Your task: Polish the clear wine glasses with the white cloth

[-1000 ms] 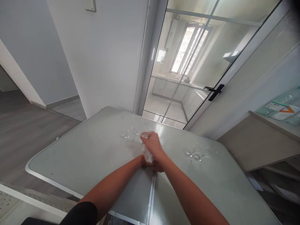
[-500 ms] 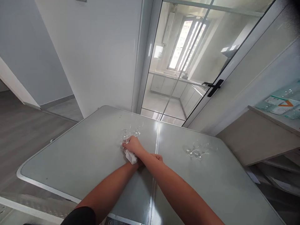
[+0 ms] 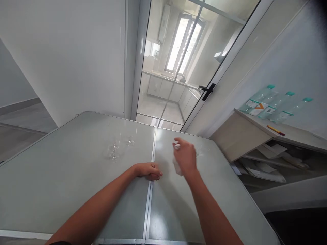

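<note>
My right hand [image 3: 186, 156] is raised over the right half of the table, its fingers closed on a white cloth [image 3: 177, 166] that hangs below them. My left hand [image 3: 148, 170] rests as a fist on the seam of the table, with nothing showing in it. Clear stemmed glasses stand on the left half: two close together, a front glass [image 3: 113, 156] and one just behind it, and a third glass [image 3: 130, 141] a little to their right. More clear glasses [image 3: 204, 149] show faintly behind my right hand, which partly hides them.
The grey-green table [image 3: 76, 177] has a metal strip across its middle. Beyond it is a glazed door [image 3: 166, 95] with a black handle [image 3: 208, 92]. At right a cabinet [image 3: 251, 136] bears several plastic bottles [image 3: 278, 105] and a yellow-and-red stick [image 3: 276, 130].
My right hand set a glass down beside the others on the left, let it go, and moved right with the cloth. My left arm is uncrossed from the right. The view has turned right.
</note>
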Demonstrator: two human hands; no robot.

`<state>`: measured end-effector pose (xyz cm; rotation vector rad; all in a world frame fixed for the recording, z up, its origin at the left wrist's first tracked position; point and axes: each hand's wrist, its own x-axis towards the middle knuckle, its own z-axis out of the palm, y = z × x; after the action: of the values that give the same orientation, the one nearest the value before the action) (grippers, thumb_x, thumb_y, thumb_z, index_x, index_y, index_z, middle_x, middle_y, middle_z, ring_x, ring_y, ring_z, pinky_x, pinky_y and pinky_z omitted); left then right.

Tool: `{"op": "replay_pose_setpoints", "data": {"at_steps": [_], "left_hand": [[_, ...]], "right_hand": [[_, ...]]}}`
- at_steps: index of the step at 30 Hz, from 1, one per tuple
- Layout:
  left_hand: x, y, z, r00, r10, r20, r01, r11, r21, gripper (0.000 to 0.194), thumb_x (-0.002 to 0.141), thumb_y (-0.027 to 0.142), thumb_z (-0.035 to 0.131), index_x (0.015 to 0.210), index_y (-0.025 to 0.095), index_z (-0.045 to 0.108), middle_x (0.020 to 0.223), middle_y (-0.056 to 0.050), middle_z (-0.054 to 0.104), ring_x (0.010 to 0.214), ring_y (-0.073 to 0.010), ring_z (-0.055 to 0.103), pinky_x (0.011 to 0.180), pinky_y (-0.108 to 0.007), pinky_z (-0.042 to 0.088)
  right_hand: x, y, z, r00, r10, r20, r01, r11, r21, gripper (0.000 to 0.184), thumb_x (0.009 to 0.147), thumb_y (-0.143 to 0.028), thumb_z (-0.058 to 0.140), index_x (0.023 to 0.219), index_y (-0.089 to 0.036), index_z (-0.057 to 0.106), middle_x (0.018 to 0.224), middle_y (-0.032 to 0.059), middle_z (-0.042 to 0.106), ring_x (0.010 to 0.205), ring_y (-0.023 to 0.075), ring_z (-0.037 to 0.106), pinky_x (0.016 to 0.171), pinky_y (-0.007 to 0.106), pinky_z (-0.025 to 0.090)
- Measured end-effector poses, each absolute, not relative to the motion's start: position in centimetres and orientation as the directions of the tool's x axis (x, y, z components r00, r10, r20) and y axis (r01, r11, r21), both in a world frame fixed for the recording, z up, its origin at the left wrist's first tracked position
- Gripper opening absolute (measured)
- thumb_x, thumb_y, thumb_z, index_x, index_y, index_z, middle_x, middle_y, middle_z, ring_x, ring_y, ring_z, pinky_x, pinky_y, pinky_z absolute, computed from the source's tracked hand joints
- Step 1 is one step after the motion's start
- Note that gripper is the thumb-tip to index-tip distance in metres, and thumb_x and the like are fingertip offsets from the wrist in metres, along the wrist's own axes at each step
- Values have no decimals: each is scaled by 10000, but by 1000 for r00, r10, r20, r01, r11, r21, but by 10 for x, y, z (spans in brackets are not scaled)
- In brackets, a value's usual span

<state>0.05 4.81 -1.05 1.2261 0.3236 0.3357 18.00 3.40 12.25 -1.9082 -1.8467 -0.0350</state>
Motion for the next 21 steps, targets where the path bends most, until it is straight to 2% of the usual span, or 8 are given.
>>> {"op": "replay_pose_setpoints", "data": {"at_steps": [2,6,9,12,15,18,21], "left_hand": [[1,50,-9,953,297,-56,-39,305,952,623,890,432,683,455,216,292,447,67,246,430,-77,217,443,-288,189],[3,50,-6,957,287,-36,-51,291,955,620,881,452,670,453,222,285,456,61,228,453,-91,192,479,-311,149],[5,48,-5,954,294,-49,-43,297,954,620,860,482,680,442,222,303,453,52,242,461,-99,197,475,-309,163],[6,48,-6,949,310,-58,-44,310,950,636,840,486,702,432,228,288,452,55,230,455,-99,195,464,-303,177],[7,49,-11,941,331,-72,-45,334,942,627,833,455,725,429,228,301,452,52,252,438,-98,222,445,-298,208],[7,49,-15,914,394,-92,-56,348,936,589,825,394,753,429,211,358,438,49,304,418,-90,271,433,-287,281],[6,49,-17,843,530,-92,-104,328,939,394,837,328,764,559,150,549,533,13,492,473,-106,444,499,-281,436]], "right_hand": [[227,43,113,244,917,314,953,-167,-252,379,919,-356,586,1264,-249,699,961,127,773,913,277,723,791,325,488],[283,57,89,338,903,264,938,-298,-178,499,917,-430,588,1373,-231,621,1021,173,753,930,293,724,755,328,478],[294,64,78,335,922,193,939,-311,-144,376,924,-414,575,1212,-214,712,972,163,760,908,295,726,701,314,453],[284,66,78,310,927,212,950,-294,-104,285,932,-389,560,1005,-205,765,880,160,755,838,294,721,642,309,409],[250,59,93,236,918,320,971,-206,-124,281,935,-404,562,980,-217,766,793,141,739,774,278,700,631,308,384],[191,48,110,65,935,348,977,11,-211,263,940,-425,572,963,-241,759,755,96,734,751,251,679,666,299,393],[127,42,118,-151,941,304,928,240,-284,208,938,-404,591,927,-264,743,821,58,752,769,223,676,662,276,394]]}}
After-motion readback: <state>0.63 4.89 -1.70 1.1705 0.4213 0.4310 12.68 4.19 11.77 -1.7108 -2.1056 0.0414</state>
